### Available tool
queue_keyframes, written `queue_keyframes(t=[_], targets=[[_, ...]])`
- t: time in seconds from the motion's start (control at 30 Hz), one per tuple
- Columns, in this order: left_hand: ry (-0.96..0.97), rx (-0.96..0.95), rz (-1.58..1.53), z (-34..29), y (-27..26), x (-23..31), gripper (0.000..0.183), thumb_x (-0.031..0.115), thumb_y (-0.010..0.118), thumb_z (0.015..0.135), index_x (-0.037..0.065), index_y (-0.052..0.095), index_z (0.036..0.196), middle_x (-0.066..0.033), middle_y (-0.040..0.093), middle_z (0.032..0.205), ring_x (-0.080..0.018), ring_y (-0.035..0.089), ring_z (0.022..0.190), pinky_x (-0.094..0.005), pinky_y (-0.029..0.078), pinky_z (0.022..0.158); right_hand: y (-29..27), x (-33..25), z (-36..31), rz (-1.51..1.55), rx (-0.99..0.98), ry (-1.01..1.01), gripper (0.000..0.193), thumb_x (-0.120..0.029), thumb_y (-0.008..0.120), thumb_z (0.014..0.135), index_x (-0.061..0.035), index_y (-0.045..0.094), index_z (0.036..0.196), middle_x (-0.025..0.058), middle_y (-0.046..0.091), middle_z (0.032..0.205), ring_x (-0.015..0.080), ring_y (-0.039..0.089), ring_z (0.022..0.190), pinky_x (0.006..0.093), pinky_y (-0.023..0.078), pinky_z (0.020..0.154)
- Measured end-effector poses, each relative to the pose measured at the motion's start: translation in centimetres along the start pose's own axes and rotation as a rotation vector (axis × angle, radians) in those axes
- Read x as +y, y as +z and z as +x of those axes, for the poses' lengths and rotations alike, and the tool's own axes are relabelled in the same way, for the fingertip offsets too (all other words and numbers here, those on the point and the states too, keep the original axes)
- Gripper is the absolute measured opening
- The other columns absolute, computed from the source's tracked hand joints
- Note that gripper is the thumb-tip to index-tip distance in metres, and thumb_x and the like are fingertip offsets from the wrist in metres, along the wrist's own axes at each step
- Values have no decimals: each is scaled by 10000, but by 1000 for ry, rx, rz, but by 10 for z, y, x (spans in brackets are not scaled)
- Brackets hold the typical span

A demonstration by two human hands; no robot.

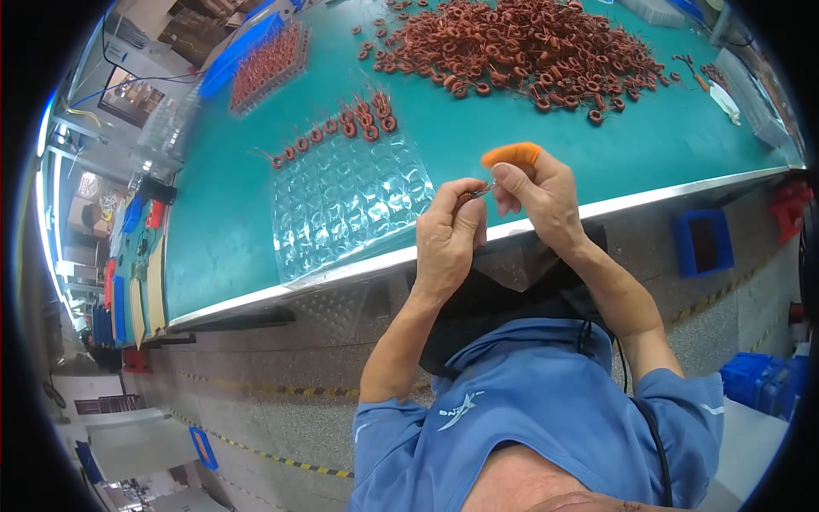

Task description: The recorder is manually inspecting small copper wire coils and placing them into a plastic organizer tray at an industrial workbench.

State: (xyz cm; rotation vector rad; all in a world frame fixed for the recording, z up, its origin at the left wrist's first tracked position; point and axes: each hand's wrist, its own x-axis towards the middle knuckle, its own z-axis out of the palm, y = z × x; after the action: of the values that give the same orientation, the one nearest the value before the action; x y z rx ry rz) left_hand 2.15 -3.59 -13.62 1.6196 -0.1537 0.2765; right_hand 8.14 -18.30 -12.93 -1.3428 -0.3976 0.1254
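Note:
Over the table's near edge, my left hand [448, 239] pinches a small copper-coloured toroidal coil [464, 200] between thumb and fingers, partly hidden by them. My right hand [546, 194] is closed just beside it, thumb against fingers at the coil's thin wire leads [486, 189]; the exact grip is too small to make out. One right finger wears an orange finger cot [512, 154]. Left of my hands lies a clear plastic blister tray [350, 213], with several coils [331, 126] in its far rows. A large heap of loose coils [520, 51] lies at the far side.
A filled coil tray [269, 68] stands at the far left beside a blue bin [239, 55]. An orange-handled hand tool [701, 82] and stacked clear trays [751, 94] are on the right. A metal strip edges the green table [222, 205]. A blue crate [704, 243] stands below, right.

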Motion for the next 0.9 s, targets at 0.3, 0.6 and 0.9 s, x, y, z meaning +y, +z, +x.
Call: queue_keyframes(t=[0.3, 0.6, 0.9], targets=[[323, 77, 449, 2, -7, -22, 156, 64, 542, 944, 26, 517, 1092, -127, 615, 794, -233, 624, 688, -340, 483, 590, 5, 6, -15, -59, -88, 179, 315, -301, 589, 957, 0, 641, 882, 7, 589, 619, 51, 528, 492, 175, 373, 436], [106, -400, 443, 18, -46, 24, 294, 81, 694, 832, 21, 535, 1072, -144, 608, 881, -269, 637, 773, -357, 501, 678, -7, -2, -1, 59, -258, 336, 263, -258, 656, 906, -4, 658, 840, 13, 601, 624, 69, 557, 498, 193, 411, 450], [-43, -167, -482, -4, -18, -14, 279, 152, 616, 933, -5, 472, 1114, -90, 597, 861, -165, 620, 702, -285, 535, 626, 10, 3, -18, -117, 41, 131, 228, -200, 661, 893, 7, 641, 798, 17, 597, 618, 54, 495, 482, 198, 356, 414]])
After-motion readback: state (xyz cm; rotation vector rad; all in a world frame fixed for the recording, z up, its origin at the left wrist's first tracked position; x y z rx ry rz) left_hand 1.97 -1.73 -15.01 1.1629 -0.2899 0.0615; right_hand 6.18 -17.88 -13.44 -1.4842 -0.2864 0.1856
